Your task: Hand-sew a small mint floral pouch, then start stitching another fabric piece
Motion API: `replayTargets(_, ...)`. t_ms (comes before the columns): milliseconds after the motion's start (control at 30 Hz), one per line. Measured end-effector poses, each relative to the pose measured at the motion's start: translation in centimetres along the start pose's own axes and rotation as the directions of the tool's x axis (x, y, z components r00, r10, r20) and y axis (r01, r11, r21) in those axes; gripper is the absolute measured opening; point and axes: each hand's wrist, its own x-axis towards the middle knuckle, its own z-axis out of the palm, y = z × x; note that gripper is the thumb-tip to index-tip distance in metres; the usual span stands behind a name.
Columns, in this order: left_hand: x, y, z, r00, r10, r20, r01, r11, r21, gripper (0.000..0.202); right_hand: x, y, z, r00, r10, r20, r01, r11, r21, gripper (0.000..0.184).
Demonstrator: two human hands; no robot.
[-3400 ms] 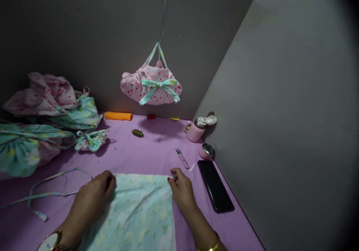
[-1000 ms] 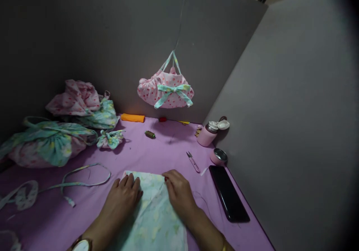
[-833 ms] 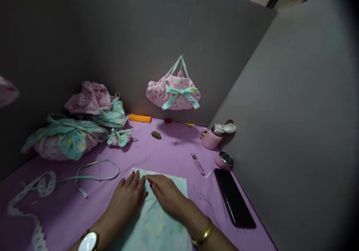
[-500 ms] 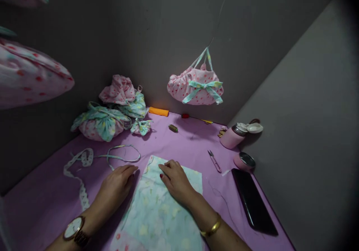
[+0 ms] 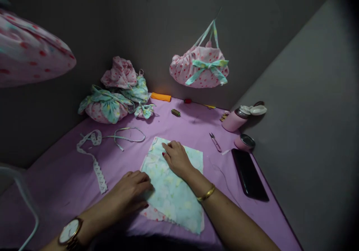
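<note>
A mint-green floral cloth (image 5: 171, 198) lies on the purple table cover, with a pink dotted cloth (image 5: 153, 212) showing beneath its lower left edge. Flat on the upper part of the green cloth rests my right hand (image 5: 177, 158), fingers stretched out and a gold bangle on the wrist. At the cloth's left edge, my left hand (image 5: 130, 189) touches it with bent fingers, thumb apart and nothing visibly gripped. A watch (image 5: 70, 230) is on that wrist. White lace trim (image 5: 99, 174) and a thin fabric cord (image 5: 130, 141) lie to the left.
Sewn fabric pouches (image 5: 108, 107) are heaped at back left. A pink dotted pouch (image 5: 207, 68) hangs in front of the wall. Thread snips (image 5: 215, 142), a pink flask (image 5: 234, 121), its lid (image 5: 245, 142) and a black phone (image 5: 249, 174) line the right. A thread spool (image 5: 175, 112) lies farther back.
My left hand has moved down and right onto the cloth's left edge. The cloth's near end now shows whole on the table. My right hand stays on the cloth; the view has tilted down.
</note>
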Motion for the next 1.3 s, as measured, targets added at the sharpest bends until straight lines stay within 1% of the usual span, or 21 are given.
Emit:
replayTargets(67,0.0,0.5,0.0,1.000,-0.022,0.003,0.022,1.000,0.009,0.009,-0.1,0.1,0.1,1.000,-0.004,-0.013,0.004,1.000,0.007,0.035)
replayTargets(133,0.0,0.8,0.1,0.999,-0.037,0.005,0.037,0.999,0.032,0.017,-0.1,0.2,0.1,0.999,-0.010,-0.031,0.011,1.000,0.019,0.031)
replayTargets(267,-0.2,-0.1,0.5,0.999,-0.004,0.052,0.000,0.997,0.072,0.018,0.1,0.7,0.1,0.997,-0.022,-0.069,0.025,0.999,0.041,0.029)
replayTargets(300,-0.2,-0.5,0.5,0.999,0.004,0.045,-0.006,0.999,0.047,0.018,0.2,0.8,0.1,0.997,-0.024,-0.076,0.027,0.999,0.044,0.028)
replayTargets(333,-0.1,-1.0,0.4,1.000,-0.016,0.002,0.016,1.000,0.000,0.017,0.2,0.9,0.2,0.996,-0.025,-0.081,0.029,0.998,0.047,0.027)
replayTargets(367,0.2,-1.5,0.4,0.995,-0.070,-0.072,0.066,0.996,-0.056,0.017,0.2,0.9,0.3,0.996,-0.026,-0.085,0.030,0.998,0.048,0.026)
replayTargets(400,0.6,-1.9,0.2,0.975,-0.152,-0.160,0.134,0.984,-0.114,0.019,0.2,1.0,0.3,0.996,-0.026,-0.088,0.030,0.998,0.050,0.026)
replayTargets(467,2.1,-2.8,-0.2,0.882,-0.342,-0.323,0.289,0.936,-0.202,0.029,0.2,0.9,0.4,0.995,-0.025,-0.094,0.029,0.998,0.051,0.026)
replayTargets(500,3.1,-3.2,-0.4,0.850,-0.391,-0.353,0.333,0.918,-0.217,0.033,0.2,0.9,0.4,0.995,-0.025,-0.095,0.030,0.998,0.051,0.027)
replayTargets(533,4.1,-3.6,-0.6,0.835,-0.419,-0.358,0.356,0.906,-0.230,0.034,0.2,0.9,0.4,0.995,-0.027,-0.096,0.032,0.998,0.050,0.027)
replayTargets(600,6.2,-4.1,-1.0,0.823,-0.458,-0.336,0.382,0.884,-0.269,0.030,0.2,0.8,0.4,0.995,-0.034,-0.096,0.038,0.998,0.047,0.027)
replayTargets(667,7.7,-4.3,-1.2,0.823,-0.480,-0.304,0.383,0.864,-0.328,0.027,0.3,0.8,0.4,0.995,-0.039,-0.094,0.043,0.998,0.043,0.027)
replayTargets(767,8.9,-4.2,-1.0,0.837,-0.484,-0.254,0.331,0.819,-0.469,0.030,0.4,0.9,0.4,0.995,-0.035,-0.093,0.039,0.998,0.043,0.026)
replayTargets(833,9.0,-3.8,-0.6,0.845,-0.495,-0.203,0.292,0.745,-0.599,0.028,0.5,1.0,0.5,0.995,-0.027,-0.093,0.032,0.998,0.047,0.027)
replayTargets(900,8.7,-3.3,0.0,0.854,-0.506,-0.123,0.273,0.635,-0.722,0.033,0.5,1.1,0.5,0.996,-0.020,-0.089,0.024,0.998,0.051,0.027)
replayTargets(1000,7.7,-2.7,0.9,0.872,-0.490,0.016,0.282,0.475,-0.834,0.046,0.4,1.2,0.5,0.997,-0.007,-0.082,0.012,0.998,0.055,0.026)
replayTargets(1067,6.4,-2.4,1.5,0.874,-0.480,0.077,0.297,0.402,-0.866,0.054,0.4,1.1,0.5,0.997,-0.001,-0.078,0.006,0.998,0.055,0.026)
replayTargets(1133,4.6,-2.4,2.2,0.868,-0.483,0.118,0.316,0.354,-0.880,0.052,0.3,1.1,0.4,0.997,0.001,-0.077,0.003,0.999,0.054,0.026)
replayTargets(1233,1.3,-2.6,3.3,0.864,-0.474,0.169,0.348,0.321,-0.881,0.040,0.2,0.9,0.3,0.997,0.001,-0.076,0.003,0.999,0.048,0.025)
replayTargets(1267,0.0,-2.7,3.4,0.863,-0.470,0.184,0.367,0.334,-0.868,0.036,0.2,0.9,0.3,0.997,-0.001,-0.074,0.004,0.999,0.045,0.025)
replayTargets(1300,-1.1,-2.8,3.4,0.859,-0.471,0.200,0.403,0.381,-0.833,0.032,0.2,0.8,0.2,0.997,-0.001,-0.073,0.004,0.999,0.041,0.025)
